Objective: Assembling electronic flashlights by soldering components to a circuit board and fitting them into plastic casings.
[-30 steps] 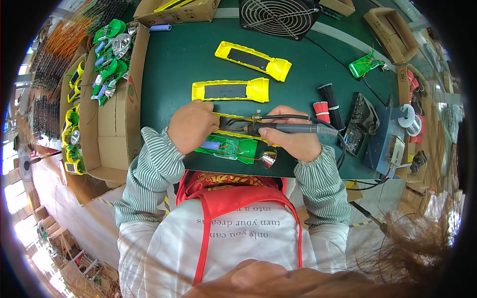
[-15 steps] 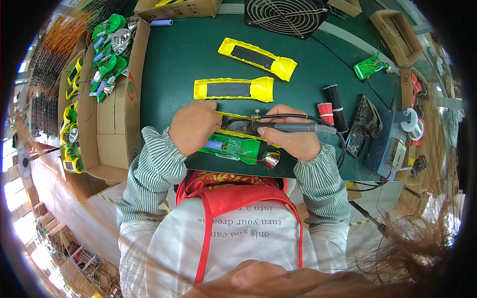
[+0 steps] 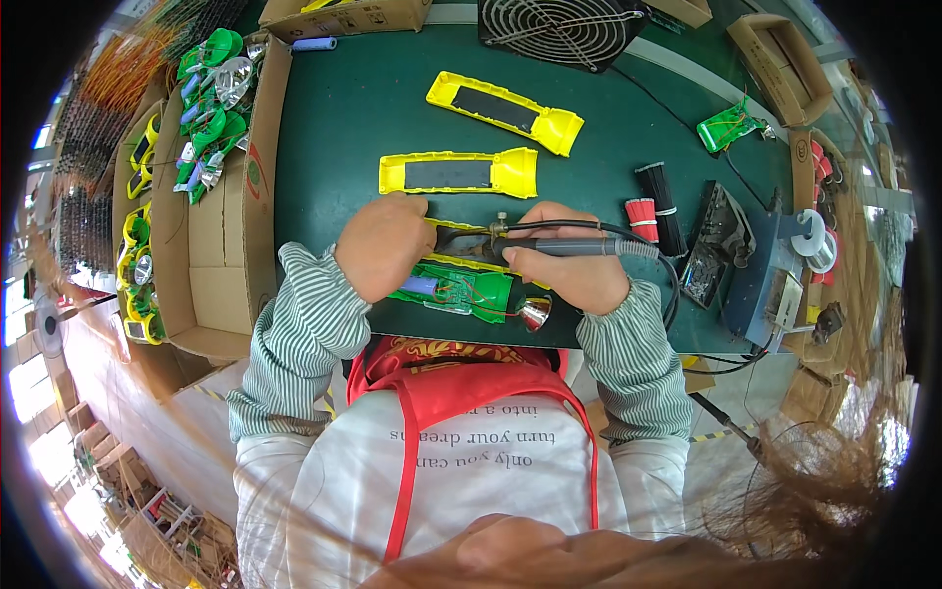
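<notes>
My right hand (image 3: 577, 270) is closed round a grey soldering iron (image 3: 574, 247) with a black cable and a small brass fitting on it. The iron lies over a yellow flashlight shell (image 3: 471, 263) with a dark panel inside. At that shell's left end, my left hand (image 3: 383, 247) is closed on it, its fingertips mostly hidden. Just below, near the table edge, lies a green flashlight shell (image 3: 496, 297) with a circuit board, a purple battery, red wires and a silver reflector (image 3: 535, 312). The iron's tip is hard to make out.
Two more yellow shells (image 3: 520, 172) (image 3: 557, 128) lie beyond my hands. A cardboard box (image 3: 218, 294) with green assemblies stands at left. At right are red wires (image 3: 642, 218), black wires (image 3: 665, 221), a blue soldering unit (image 3: 754, 285) and a solder spool (image 3: 816, 245). A fan (image 3: 561, 29) stands at the back.
Both hands keep their holds on the shell and the soldering iron. The whole view has shifted slightly; the right hand and iron sit a touch further left.
</notes>
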`<state>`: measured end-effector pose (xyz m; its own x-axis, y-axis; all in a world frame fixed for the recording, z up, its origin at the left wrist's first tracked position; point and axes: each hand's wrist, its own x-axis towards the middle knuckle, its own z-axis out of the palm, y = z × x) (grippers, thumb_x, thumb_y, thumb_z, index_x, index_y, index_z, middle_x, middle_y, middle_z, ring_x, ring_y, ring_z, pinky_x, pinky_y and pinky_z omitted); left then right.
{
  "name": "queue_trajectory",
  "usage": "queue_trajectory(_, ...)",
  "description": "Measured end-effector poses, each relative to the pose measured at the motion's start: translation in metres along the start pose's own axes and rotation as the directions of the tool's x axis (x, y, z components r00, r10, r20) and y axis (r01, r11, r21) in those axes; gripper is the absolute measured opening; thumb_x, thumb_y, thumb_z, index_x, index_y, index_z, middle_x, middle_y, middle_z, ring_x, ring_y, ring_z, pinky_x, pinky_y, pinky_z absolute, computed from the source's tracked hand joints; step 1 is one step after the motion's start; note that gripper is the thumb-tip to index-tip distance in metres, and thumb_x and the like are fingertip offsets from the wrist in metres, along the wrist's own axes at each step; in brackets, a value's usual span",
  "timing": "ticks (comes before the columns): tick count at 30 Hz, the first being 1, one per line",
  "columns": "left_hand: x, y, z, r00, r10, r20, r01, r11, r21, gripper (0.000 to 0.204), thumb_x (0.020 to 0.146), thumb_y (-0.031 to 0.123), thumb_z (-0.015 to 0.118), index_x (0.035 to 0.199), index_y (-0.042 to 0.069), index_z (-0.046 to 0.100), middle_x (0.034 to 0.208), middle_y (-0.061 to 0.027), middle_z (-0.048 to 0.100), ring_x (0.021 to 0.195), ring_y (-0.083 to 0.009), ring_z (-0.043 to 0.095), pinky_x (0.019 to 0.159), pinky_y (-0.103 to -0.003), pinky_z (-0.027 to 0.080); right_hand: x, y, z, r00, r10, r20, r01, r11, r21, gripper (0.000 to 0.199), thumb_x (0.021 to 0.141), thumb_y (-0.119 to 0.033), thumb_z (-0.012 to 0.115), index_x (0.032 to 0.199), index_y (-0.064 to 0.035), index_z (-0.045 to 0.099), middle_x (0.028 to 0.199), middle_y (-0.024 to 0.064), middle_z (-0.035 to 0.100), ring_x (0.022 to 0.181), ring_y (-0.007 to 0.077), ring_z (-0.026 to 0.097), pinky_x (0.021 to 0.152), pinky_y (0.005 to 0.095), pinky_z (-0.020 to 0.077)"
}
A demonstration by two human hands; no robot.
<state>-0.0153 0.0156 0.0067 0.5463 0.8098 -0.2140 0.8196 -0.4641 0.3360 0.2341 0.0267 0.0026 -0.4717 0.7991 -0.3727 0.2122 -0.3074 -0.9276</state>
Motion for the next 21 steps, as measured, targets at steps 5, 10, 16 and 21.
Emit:
queue_trajectory(5,-0.001,-0.001,0.004,1.0,0.0,0.008,0.0,0.999,0.033,0.01,0.075,0.015,0.066,0.071,0.006,0.069,0.076,-0.0132,0.053,0.082,-0.0314,0.055,0.071,-0.043,0.045,-0.003,-0.001,0.0,1.0,0.0,0.003,0.0,0.999,0.04,0.021,0.082,-0.01,0.073,0.094,0.0006,0.06,0.078,0.0058,0.068,0.067,0.0075,0.062,0.059,0.022,0.0504)
queue_trajectory(10,0.002,-0.003,0.003,1.0,0.008,-0.02,-0.008,1.0,0.028,0.01,0.075,0.015,0.066,0.071,0.006,0.069,0.076,-0.0129,0.053,0.082,-0.0312,0.055,0.071,-0.043,0.045,-0.009,-0.005,-0.014,0.998,-0.017,-0.063,0.024,0.993,0.116,0.025,0.079,-0.014,0.076,0.096,-0.0004,0.062,0.082,0.005,0.069,0.074,0.008,0.063,0.067,0.0238,0.0519)
queue_trajectory(16,0.006,-0.004,-0.007,1.0,-0.012,-0.003,0.012,0.999,0.051,0.012,0.075,0.014,0.063,0.07,0.004,0.069,0.081,-0.0138,0.057,0.084,-0.0317,0.058,0.074,-0.043,0.048,-0.013,-0.009,-0.023,0.997,-0.02,-0.074,0.025,0.997,0.071,0.025,0.079,-0.013,0.077,0.095,0.0001,0.063,0.081,0.0042,0.068,0.075,0.008,0.062,0.067,0.0229,0.0518)
queue_trajectory(21,0.001,-0.009,0.006,0.995,0.048,-0.089,-0.047,0.999,0.01,0.013,0.073,0.017,0.064,0.063,0.009,0.061,0.075,-0.0122,0.053,0.076,-0.0341,0.057,0.064,-0.045,0.046,-0.023,-0.001,-0.023,0.977,-0.179,-0.112,0.192,0.974,0.123,0.014,0.082,0.002,0.071,0.093,0.0054,0.062,0.078,0.0083,0.068,0.066,0.0099,0.063,0.059,0.0223,0.0521)
